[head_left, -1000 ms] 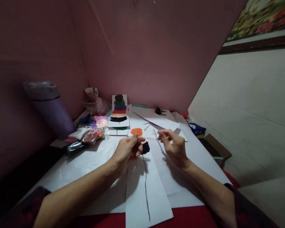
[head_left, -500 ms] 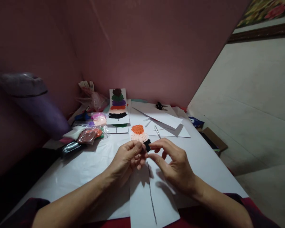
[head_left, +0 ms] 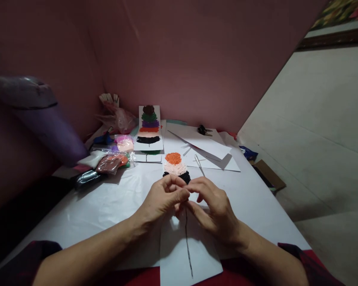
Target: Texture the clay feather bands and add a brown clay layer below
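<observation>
My left hand (head_left: pixel 166 198) and my right hand (head_left: pixel 216 204) meet fingertip to fingertip above a long white sheet (head_left: pixel 174 254). Both are closed in a pinch; whatever lies between the fingers is too small or hidden to make out. On the sheet, just beyond my fingers, stacked layers of clay-like strands show: an orange tuft (head_left: pixel 173 158), a pale peach band (head_left: pixel 175 169) and a black band (head_left: pixel 185 177), partly covered by my fingers. A dark drawn line (head_left: pixel 188 242) runs down the sheet towards me.
Packets of coloured clay (head_left: pixel 109 163) lie at the left, near a purple wrapped roll (head_left: pixel 50 123). A finished-looking layered card (head_left: pixel 149 126) stands at the back. A craft knife (head_left: pixel 199 165), loose paper (head_left: pixel 203 145) and keys (head_left: pixel 203 130) lie beyond my right hand.
My right hand's fingertips have closed in against my left hand's. The dark bit seen at my left fingertips is now hidden. The view has shifted slightly.
</observation>
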### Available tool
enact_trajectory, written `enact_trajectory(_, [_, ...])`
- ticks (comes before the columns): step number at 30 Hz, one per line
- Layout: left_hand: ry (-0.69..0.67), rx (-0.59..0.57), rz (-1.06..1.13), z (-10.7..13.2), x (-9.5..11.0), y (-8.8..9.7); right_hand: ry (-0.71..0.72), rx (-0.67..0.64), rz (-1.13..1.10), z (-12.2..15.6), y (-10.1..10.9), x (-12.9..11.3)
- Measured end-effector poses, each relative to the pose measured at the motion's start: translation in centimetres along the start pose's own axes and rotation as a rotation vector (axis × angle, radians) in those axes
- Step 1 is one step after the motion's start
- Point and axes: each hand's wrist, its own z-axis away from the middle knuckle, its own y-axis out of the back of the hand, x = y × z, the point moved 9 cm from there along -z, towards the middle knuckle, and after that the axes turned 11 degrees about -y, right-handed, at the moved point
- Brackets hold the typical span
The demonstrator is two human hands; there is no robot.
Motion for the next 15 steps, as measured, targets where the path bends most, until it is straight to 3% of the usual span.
enact_trajectory(7, [-0.001,-0.027,0.142,0.5,1.0,-0.8,-0.056,0.100,-0.073,0.2,0.8,1.1])
enact_trajectory(15, [0.017,0.039,0.091,0.6,0.4,0.0,0.001,0.067,-0.057,0.2,0.6,0.9])
